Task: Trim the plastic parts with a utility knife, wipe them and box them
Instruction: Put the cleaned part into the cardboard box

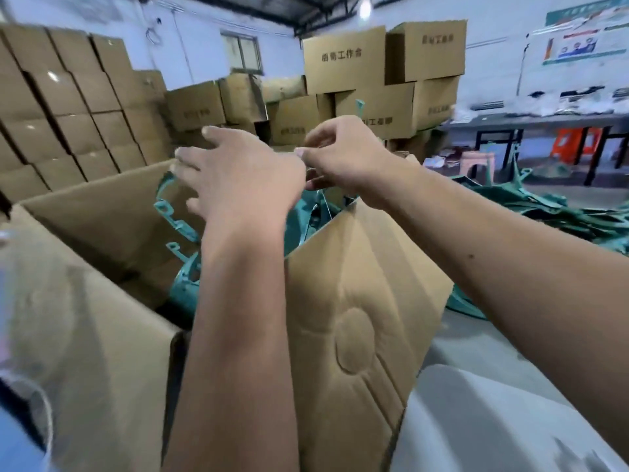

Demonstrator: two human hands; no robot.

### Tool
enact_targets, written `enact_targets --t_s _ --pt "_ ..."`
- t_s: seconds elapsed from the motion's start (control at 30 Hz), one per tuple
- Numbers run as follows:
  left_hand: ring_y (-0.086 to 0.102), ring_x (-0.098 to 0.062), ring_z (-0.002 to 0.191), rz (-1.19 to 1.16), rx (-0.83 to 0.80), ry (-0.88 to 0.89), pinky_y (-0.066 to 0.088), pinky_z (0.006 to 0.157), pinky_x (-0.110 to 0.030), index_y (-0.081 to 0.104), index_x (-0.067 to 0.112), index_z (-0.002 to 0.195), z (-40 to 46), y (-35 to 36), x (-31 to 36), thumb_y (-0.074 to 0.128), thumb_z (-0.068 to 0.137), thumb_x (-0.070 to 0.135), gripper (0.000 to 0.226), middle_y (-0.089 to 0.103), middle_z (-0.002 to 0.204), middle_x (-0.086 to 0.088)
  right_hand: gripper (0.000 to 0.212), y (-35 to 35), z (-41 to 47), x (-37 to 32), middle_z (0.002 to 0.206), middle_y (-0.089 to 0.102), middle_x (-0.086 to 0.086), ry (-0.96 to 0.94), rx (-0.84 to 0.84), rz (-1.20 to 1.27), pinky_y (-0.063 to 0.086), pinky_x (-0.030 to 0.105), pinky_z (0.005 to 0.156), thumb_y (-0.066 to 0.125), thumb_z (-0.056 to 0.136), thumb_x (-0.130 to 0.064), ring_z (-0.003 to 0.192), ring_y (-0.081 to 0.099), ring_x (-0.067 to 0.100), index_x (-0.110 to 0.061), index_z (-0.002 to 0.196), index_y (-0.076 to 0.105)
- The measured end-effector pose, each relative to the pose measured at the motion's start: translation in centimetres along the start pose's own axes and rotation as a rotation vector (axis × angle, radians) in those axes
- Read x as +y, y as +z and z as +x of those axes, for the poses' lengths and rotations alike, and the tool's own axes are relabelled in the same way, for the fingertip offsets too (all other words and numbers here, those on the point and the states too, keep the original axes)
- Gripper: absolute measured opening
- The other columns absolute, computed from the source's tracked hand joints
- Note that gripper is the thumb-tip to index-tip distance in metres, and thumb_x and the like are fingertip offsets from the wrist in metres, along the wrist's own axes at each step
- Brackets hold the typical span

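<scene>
An open cardboard box [102, 212] stands in front of me with teal plastic parts [180, 229] lying inside it. Both hands are raised over the box's far side. My right hand [343, 155] is pinched on a teal plastic part, whose tip [359, 109] sticks up above the fingers; the rest of that part is mostly hidden behind the hands. My left hand [238, 175] hovers just left of it with fingers spread, and I see nothing held in it. A box flap [360, 294] stands up under my right forearm. No knife is in view.
Stacks of closed cartons rise at the left [68, 107] and at the back [384, 73]. A heap of teal parts [561, 216] lies to the right. A dark-legged bench [531, 120] and a pink stool [476, 161] stand behind it. A white surface [483, 420] is at the lower right.
</scene>
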State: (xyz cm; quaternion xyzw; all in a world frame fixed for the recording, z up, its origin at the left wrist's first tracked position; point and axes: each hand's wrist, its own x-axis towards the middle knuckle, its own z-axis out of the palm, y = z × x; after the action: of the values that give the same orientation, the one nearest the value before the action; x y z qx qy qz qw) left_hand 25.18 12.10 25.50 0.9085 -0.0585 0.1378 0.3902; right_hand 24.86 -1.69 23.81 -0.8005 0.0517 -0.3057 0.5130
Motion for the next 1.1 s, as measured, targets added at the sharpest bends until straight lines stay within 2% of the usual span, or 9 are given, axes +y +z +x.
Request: enact_targets --t_s 0.13,0.37,0.53,0.73,0.8,0.87,0.93,1.03,1.1 --pt "0.016 -0.042 0.151 0.059 -0.047 0.064 0.024 0.121 -0.056 0.038 0.007 0.151 -1.1 2.2 1.0 0.057 0.082 0.032 0.076 0.027 0.16 -0.026 0.009 0.0 -1.0 1.7 0.092 0.078 0.012 -0.069 0.025 -0.148 0.05 0.017 0.056 0.073 0.089 -0.006 0.069 0.068 0.01 -0.004 0.093 0.081" --pt "0.046 -0.042 0.133 0.014 -0.027 0.182 0.041 0.11 -0.05 0.056 0.008 0.129 -2.7 4.9 2.2 0.058 0.088 0.035 0.049 0.056 0.138 -0.021 0.015 -3.9 -3.0 3.6 0.078 0.075 0.002 -0.087 0.122 -0.049 0.057 0.026 0.067 0.069 0.094 -0.007 0.07 0.069 0.006 -0.01 0.083 0.08" --pt "0.051 -0.013 0.105 -0.284 0.091 0.465 0.041 0.087 -0.028 0.064 0.021 0.119 -7.5 10.2 5.2 0.066 0.088 0.027 0.032 0.063 0.121 -0.002 0.014 -11.1 -7.9 8.6 0.074 0.07 0.012 0.035 0.334 0.111 0.057 0.026 0.057 0.065 0.097 -0.001 0.06 0.067 0.012 0.001 0.086 0.073" --pt "0.063 -0.014 0.085 -0.465 -0.399 0.615 0.044 0.073 -0.024 0.07 0.025 0.082 -15.3 20.0 9.1 0.062 0.081 0.016 0.012 0.071 0.089 0.009 0.02 -20.0 -16.3 18.9 0.062 0.064 -0.004 0.356 0.534 -0.574 0.046 0.025 0.062 0.069 0.087 -0.01 0.063 0.061 0.014 -0.015 0.068 0.067" --pt "0.064 -0.016 0.084 -0.41 -0.582 0.568 0.045 0.069 -0.024 0.072 0.022 0.08 -17.2 23.8 9.1 0.059 0.082 0.015 0.014 0.072 0.084 0.007 0.002 -22.5 -18.6 21.6 0.085 0.071 0.008 0.376 0.61 -0.941 0.044 0.033 0.079 0.072 0.084 -0.015 0.088 0.065 0.03 -0.015 0.086 0.072" --pt "0.065 -0.019 0.084 -0.348 -0.718 0.52 0.044 0.064 -0.025 0.073 0.02 0.08 -18.5 27.0 8.7 0.057 0.081 0.013 0.018 0.073 0.085 0.006 0.037 -24.7 -20.3 24.1 0.112 0.062 0.02 0.442 0.612 -1.243 0.041 0.044 0.097 0.075 0.083 -0.023 0.111 0.053 0.04 -0.011 0.117 0.065" --pt "0.067 -0.023 0.083 -0.305 -0.809 0.477 0.051 0.062 -0.026 0.073 0.018 0.075 -19.4 29.6 8.2 0.056 0.08 0.009 0.02 0.074 0.085 0.003 0.061 -26.4 -21.1 25.9 0.128 0.055 0.021 0.561 0.485 -1.267 0.043 0.049 0.1 0.075 0.087 -0.022 0.123 0.047 0.042 -0.011 0.14 0.049" --pt "0.066 -0.025 0.08 -0.279 -0.865 0.419 0.051 0.063 -0.024 0.075 0.017 0.075 -20.4 32.2 7.6 0.056 0.08 0.008 0.021 0.074 0.084 0.002 0.053 -26.9 -21.4 27.4 0.122 0.067 0.019 0.642 0.3 -1.137 0.052 0.042 0.081 0.063 0.094 -0.005 0.111 0.063 0.039 -0.014 0.144 0.047" --pt "0.059 -0.012 0.07 -0.284 -0.887 0.369 0.039 0.051 -0.017 0.076 0.021 0.084 -20.8 33.5 7.3 0.057 0.083 0.01 0.023 0.071 0.085 0.008 0.041 -26.9 -21.9 27.5 0.105 0.074 0.017 0.478 0.459 -1.089 0.053 0.04 0.073 0.055 0.091 0.004 0.096 0.067 0.04 -0.01 0.129 0.063"
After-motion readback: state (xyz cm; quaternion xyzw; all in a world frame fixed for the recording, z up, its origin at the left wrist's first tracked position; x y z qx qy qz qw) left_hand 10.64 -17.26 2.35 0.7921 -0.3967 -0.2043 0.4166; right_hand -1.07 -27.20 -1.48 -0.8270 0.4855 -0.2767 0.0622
